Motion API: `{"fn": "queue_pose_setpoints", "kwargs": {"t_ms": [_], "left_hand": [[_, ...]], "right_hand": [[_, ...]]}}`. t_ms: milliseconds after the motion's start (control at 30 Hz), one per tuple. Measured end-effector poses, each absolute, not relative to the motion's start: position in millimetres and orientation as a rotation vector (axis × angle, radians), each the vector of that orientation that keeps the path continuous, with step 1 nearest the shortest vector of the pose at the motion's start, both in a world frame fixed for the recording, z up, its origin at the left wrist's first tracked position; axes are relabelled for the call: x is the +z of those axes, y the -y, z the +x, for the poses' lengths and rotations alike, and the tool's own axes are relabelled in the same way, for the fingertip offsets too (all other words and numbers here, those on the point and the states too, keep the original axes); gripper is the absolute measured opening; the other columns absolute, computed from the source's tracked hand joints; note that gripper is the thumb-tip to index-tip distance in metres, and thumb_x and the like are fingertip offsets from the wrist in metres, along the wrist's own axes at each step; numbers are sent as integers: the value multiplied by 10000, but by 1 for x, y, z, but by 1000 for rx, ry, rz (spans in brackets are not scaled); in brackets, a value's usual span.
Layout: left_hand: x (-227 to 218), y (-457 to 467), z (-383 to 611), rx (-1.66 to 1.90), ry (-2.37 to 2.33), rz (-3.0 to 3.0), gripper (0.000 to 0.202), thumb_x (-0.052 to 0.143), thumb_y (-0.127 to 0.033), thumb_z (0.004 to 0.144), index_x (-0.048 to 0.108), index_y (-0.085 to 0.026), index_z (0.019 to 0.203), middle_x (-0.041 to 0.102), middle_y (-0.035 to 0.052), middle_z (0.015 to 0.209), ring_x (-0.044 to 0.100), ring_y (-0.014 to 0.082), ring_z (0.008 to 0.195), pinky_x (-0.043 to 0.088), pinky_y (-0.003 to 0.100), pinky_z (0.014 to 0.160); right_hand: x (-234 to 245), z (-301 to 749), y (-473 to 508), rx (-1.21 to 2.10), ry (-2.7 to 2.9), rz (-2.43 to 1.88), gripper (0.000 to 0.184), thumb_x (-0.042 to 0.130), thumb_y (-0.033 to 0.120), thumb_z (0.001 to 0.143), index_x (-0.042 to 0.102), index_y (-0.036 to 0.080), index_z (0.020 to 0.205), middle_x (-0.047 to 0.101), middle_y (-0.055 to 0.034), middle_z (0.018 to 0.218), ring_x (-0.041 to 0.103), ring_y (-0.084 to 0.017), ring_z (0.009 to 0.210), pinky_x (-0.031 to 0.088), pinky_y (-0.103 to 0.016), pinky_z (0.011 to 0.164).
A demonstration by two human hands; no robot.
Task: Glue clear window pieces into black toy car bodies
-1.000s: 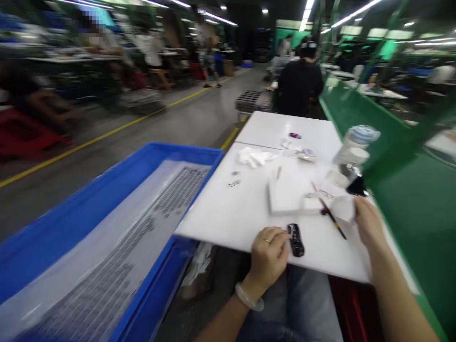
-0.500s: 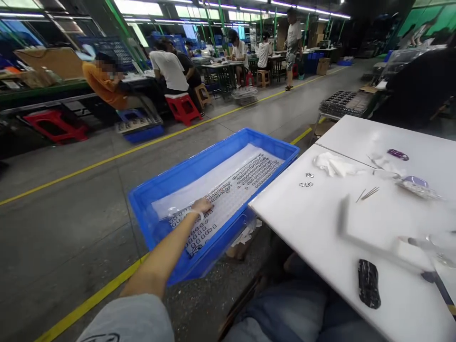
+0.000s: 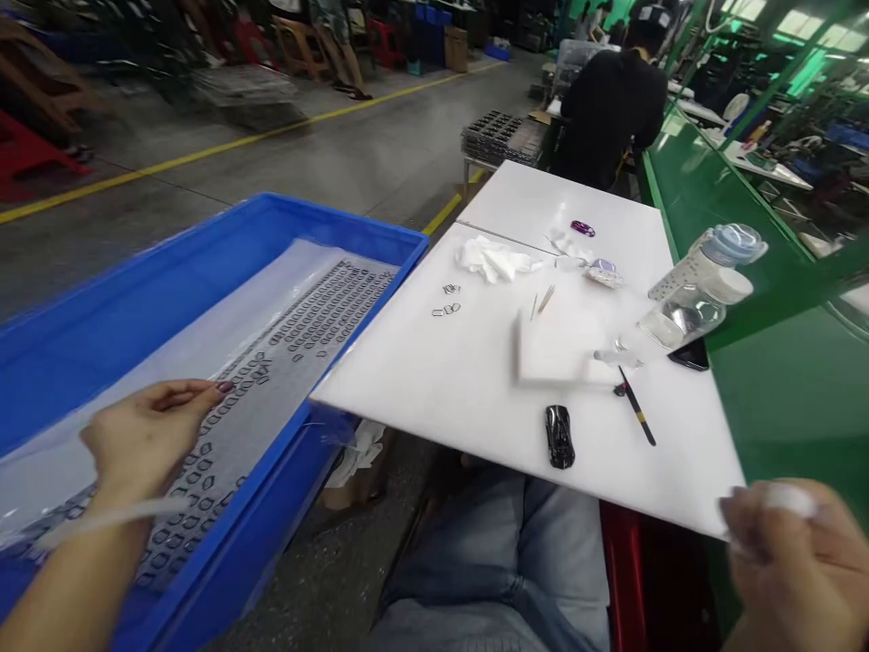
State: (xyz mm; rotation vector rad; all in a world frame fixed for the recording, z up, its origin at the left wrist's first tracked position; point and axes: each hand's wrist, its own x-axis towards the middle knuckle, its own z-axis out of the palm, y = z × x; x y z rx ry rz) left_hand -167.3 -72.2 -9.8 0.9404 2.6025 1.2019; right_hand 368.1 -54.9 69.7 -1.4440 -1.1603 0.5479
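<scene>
On my remote feed, the left hand (image 3: 146, 435) at 8 o'clock has its fingers (image 3: 183, 394) loosely parted just above dense rows of small metal links (image 3: 319, 308) in the blue tray (image 3: 272, 213). The right hand (image 3: 794, 552) at 4 o'clock is blurred; I cannot tell its hold. Two links (image 3: 446, 299) lie on the tabletop (image 3: 407, 353) at 12 o'clock.

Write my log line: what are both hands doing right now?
left hand: over metal-loop sheet in blue crate | right hand: blurred, beside white wad
</scene>
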Motion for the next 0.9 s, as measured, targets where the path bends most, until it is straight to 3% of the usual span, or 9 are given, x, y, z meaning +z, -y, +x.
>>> {"fn": "queue_pose_setpoints", "kwargs": {"t_ms": [67, 100, 200, 300, 400, 533, 633, 767, 900], "left_hand": [[14, 76, -106, 1481, -2435, 952, 178, 689, -430, 757, 710, -313, 890, 718, 19, 850, 653, 194, 739, 538, 327, 647], [24, 79, -70, 1541, -2271, 1024, 155, 683, -400, 777, 714, -326, 911, 724, 7, 883, 660, 189, 777, 557, 332, 699], [40, 86, 36, 1516, -1624, 1349, 40, 709, -286, 771, 726, -263, 799, 724, -15, 728, 665, 159, 637, 572, 269, 587], [40, 88, 99, 1404, -1248, 1387, 60, 678, -189, 810, 722, -217, 779, 703, 1, 707, 659, 130, 638, 551, 207, 592], [37, 84, 120, 1346, -1045, 1224, 42, 704, -216, 813, 736, -214, 839, 676, 23, 737, 647, 132, 687, 547, 207, 634], [31, 80, 127, 1244, -791, 973, 185, 763, -352, 769, 775, -214, 892, 666, 94, 937, 664, 185, 819, 578, 281, 710], [29, 80, 134, 1295, -723, 758, 154, 811, -371, 714, 784, -239, 788, 699, 80, 911, 678, 174, 826, 583, 269, 723], [29, 81, 139, 1215, -655, 541, 164, 844, -356, 676, 788, -250, 788, 747, 33, 761, 693, 112, 684, 578, 186, 683], [31, 82, 141, 1200, -652, 478, 173, 870, -341, 635, 787, -257, 762, 756, 9, 712, 686, 93, 631, 569, 150, 642]], "right_hand": [[60, 326, 73, 778, 1336, -1347, 184, 632, 421, 848, 607, 244, 803, 500, -21, 609, 470, -148, 512, 355, -291, 461], [56, 304, 79, 918, 1453, -1322, 196, 592, 421, 883, 610, 231, 836, 507, -15, 627, 460, -139, 529, 347, -272, 469], [50, 255, 88, 1311, 1654, -1244, 199, 534, 396, 937, 571, 207, 889, 467, 19, 657, 409, -115, 579, 327, -242, 522], [48, 244, 90, 1395, 1470, -1196, 226, 504, 387, 957, 533, 197, 838, 386, 43, 636, 325, -100, 565, 276, -233, 517], [45, 254, 94, 1505, 1182, -1139, 285, 548, 405, 931, 496, 195, 745, 337, 50, 616, 279, -96, 553, 248, -228, 503], [41, 265, 97, 1766, 929, -973, 350, 627, 470, 861, 457, 201, 715, 307, 75, 567, 204, -64, 471, 206, -206, 443], [42, 272, 96, 1562, 1042, -1087, 321, 651, 426, 858, 517, 189, 686, 326, 72, 523, 225, -61, 446, 195, -204, 419], [51, 290, 92, 842, 1407, -1128, 51, 649, 199, 865, 685, 219, 834, 532, 23, 587, 437, -97, 500, 319, -220, 453], [62, 294, 84, 512, 1792, -981, 255, 612, 104, 854, 683, 228, 1066, 613, -28, 731, 537, -134, 579, 425, -255, 495]]}}
